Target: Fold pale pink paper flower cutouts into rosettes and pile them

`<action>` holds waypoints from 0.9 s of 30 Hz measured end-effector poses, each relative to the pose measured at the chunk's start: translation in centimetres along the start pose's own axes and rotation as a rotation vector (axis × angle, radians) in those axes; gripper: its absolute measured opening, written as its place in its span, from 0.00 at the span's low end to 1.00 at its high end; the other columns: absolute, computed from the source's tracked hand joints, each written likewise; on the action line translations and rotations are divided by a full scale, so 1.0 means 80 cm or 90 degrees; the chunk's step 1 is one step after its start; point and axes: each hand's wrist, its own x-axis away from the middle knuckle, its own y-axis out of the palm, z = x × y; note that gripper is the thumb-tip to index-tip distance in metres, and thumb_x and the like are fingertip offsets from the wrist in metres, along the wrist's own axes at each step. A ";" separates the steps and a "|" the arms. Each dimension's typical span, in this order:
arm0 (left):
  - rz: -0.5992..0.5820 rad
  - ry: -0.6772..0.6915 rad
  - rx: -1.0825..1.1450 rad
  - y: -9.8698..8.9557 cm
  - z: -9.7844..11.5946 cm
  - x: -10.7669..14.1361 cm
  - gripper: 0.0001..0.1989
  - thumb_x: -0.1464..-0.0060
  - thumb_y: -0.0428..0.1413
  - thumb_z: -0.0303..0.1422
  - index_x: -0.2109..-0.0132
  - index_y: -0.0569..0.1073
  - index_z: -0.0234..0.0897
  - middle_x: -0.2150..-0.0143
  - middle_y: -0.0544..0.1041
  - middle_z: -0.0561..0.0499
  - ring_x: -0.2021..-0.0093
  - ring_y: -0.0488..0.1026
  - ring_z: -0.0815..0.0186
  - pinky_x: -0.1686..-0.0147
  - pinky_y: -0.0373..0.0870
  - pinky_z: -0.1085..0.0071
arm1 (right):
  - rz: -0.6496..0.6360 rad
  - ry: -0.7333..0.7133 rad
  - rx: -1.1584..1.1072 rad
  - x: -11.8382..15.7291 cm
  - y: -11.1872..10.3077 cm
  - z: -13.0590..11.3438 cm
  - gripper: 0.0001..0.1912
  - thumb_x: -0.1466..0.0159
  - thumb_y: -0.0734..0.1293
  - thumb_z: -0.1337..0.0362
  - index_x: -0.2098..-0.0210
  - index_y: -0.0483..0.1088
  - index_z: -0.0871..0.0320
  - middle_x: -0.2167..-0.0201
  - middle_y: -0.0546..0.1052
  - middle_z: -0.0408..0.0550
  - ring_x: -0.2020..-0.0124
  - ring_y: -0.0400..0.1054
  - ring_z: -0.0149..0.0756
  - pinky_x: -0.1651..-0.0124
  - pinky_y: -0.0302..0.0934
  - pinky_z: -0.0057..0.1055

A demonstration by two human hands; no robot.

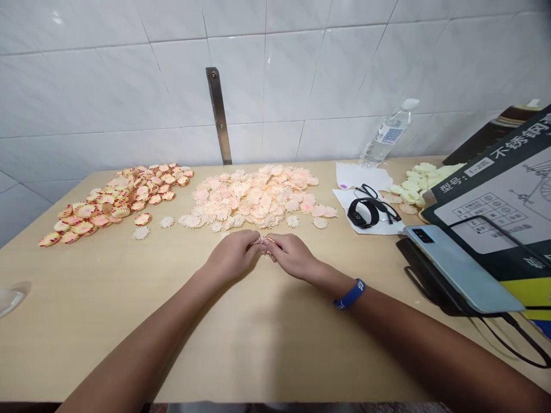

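Small pink-and-gold paper flower point(266, 241) is pinched, seemingly, between the nearly closed fingertips of the left hand point(232, 255) and right hand point(293, 255), midway, its long axis hidden.

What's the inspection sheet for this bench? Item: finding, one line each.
Surface: light wooden table, scattered with loose pieces near the piles.
Job's things: pale pink flower pieces in a central heap; curled red-edged flower pieces to the left; pale yellow pieces at right.
Clutter: phone, glasses, black band, water bottle, printed carton, white paper.
Hands: left hand and right hand meet, pinching a small flower piece; blue wristband on the right wrist.
Cables: black cord by the phone.
Surroundings: white tiled wall, metal strip.
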 end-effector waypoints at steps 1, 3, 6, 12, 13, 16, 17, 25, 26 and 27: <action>-0.016 -0.002 0.010 -0.003 -0.001 0.000 0.16 0.38 0.47 0.39 0.74 0.61 0.38 0.76 0.66 0.54 0.73 0.62 0.66 0.73 0.54 0.70 | 0.000 -0.007 0.016 0.000 -0.001 0.001 0.17 0.31 0.56 0.61 0.77 0.60 0.57 0.80 0.68 0.42 0.77 0.60 0.31 0.71 0.46 0.28; -0.045 0.000 0.037 -0.009 0.000 0.002 0.17 0.38 0.47 0.39 0.74 0.62 0.38 0.77 0.65 0.54 0.74 0.60 0.67 0.74 0.52 0.70 | -0.003 -0.020 0.024 0.000 -0.002 0.002 0.16 0.32 0.56 0.63 0.76 0.62 0.57 0.79 0.69 0.42 0.76 0.61 0.31 0.71 0.46 0.28; -0.096 -0.002 0.132 -0.013 0.002 0.008 0.17 0.41 0.49 0.39 0.76 0.59 0.37 0.79 0.58 0.56 0.76 0.53 0.70 0.76 0.48 0.71 | -0.060 -0.043 -0.051 0.003 -0.004 -0.001 0.16 0.35 0.57 0.63 0.78 0.62 0.58 0.80 0.68 0.42 0.77 0.59 0.30 0.72 0.48 0.27; -0.156 -0.078 0.314 -0.013 -0.001 0.015 0.13 0.50 0.51 0.34 0.78 0.56 0.38 0.80 0.51 0.58 0.78 0.48 0.73 0.78 0.43 0.73 | -0.117 -0.085 -0.084 0.009 -0.016 -0.003 0.13 0.43 0.60 0.66 0.83 0.57 0.57 0.85 0.56 0.37 0.81 0.48 0.26 0.76 0.42 0.27; -0.138 -0.073 0.309 -0.017 -0.004 0.015 0.13 0.51 0.51 0.33 0.79 0.55 0.38 0.80 0.52 0.58 0.78 0.49 0.73 0.78 0.44 0.73 | -0.071 -0.091 -0.042 0.007 -0.021 0.002 0.15 0.44 0.61 0.67 0.84 0.54 0.57 0.86 0.54 0.37 0.81 0.46 0.25 0.75 0.40 0.28; -0.023 -0.042 0.289 -0.033 -0.017 0.009 0.15 0.49 0.51 0.34 0.80 0.57 0.37 0.81 0.56 0.57 0.78 0.53 0.73 0.77 0.48 0.72 | 0.088 -0.044 -0.033 0.001 -0.036 0.019 0.18 0.41 0.62 0.63 0.84 0.53 0.56 0.86 0.55 0.38 0.81 0.49 0.27 0.75 0.41 0.29; 0.025 -0.042 0.289 -0.038 -0.021 0.007 0.16 0.48 0.52 0.36 0.80 0.59 0.37 0.81 0.58 0.56 0.78 0.55 0.72 0.76 0.50 0.72 | 0.116 -0.020 -0.095 -0.001 -0.040 0.024 0.20 0.37 0.61 0.59 0.83 0.54 0.56 0.86 0.57 0.39 0.81 0.51 0.28 0.75 0.43 0.29; 0.169 -0.127 0.276 -0.027 -0.012 -0.003 0.16 0.44 0.52 0.41 0.72 0.75 0.35 0.77 0.72 0.52 0.75 0.65 0.69 0.72 0.61 0.71 | 0.000 0.031 -0.392 -0.004 -0.019 0.013 0.25 0.36 0.62 0.44 0.78 0.59 0.56 0.85 0.62 0.39 0.81 0.55 0.28 0.75 0.48 0.29; 0.163 -0.130 0.296 -0.026 -0.010 -0.004 0.15 0.44 0.53 0.40 0.72 0.75 0.35 0.75 0.74 0.51 0.76 0.65 0.69 0.72 0.62 0.71 | -0.009 0.039 -0.400 -0.003 -0.016 0.011 0.24 0.36 0.62 0.44 0.78 0.59 0.56 0.85 0.62 0.39 0.81 0.55 0.28 0.75 0.47 0.29; 0.154 -0.136 0.325 -0.024 -0.009 -0.004 0.14 0.45 0.54 0.41 0.70 0.76 0.34 0.74 0.75 0.50 0.76 0.65 0.69 0.72 0.62 0.71 | -0.017 0.044 -0.404 -0.002 -0.014 0.009 0.24 0.36 0.62 0.44 0.77 0.59 0.56 0.84 0.62 0.39 0.81 0.55 0.28 0.75 0.48 0.29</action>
